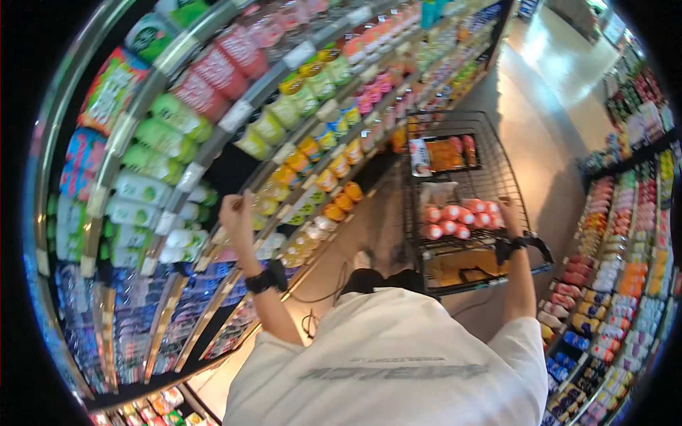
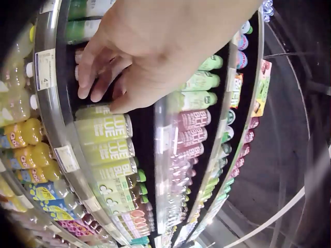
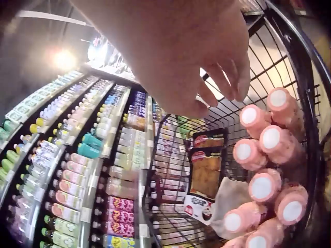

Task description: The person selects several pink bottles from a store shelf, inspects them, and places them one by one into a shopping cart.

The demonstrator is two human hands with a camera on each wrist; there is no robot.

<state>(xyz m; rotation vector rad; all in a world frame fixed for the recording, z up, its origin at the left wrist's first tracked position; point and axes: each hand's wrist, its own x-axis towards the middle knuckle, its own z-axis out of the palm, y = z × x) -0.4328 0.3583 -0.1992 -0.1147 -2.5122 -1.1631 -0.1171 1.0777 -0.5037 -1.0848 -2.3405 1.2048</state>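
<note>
Nothing shows in my left hand (image 1: 239, 216) (image 2: 150, 51), whose loosely bent fingers hang at a dark gap in a drink shelf. Just beside its fingertips in the left wrist view stands a row of yellow-green cans (image 2: 106, 129). My right hand (image 1: 509, 213) (image 3: 191, 57) hangs over the right side of a black wire cart (image 1: 503, 145), fingers loosely bent and holding nothing. Close to it in the cart lie several pink bottles with white caps (image 1: 462, 216) (image 3: 274, 137). Packaged brown food in black trays (image 1: 447, 154) (image 3: 206, 173) lies farther forward.
Tall drink shelves (image 1: 170, 60) with metal front rails run along the left. Another stocked shelf (image 1: 604, 284) stands on the right. An aisle floor (image 1: 543, 92) stretches ahead between them. A cable (image 1: 320, 297) shows near the person's feet.
</note>
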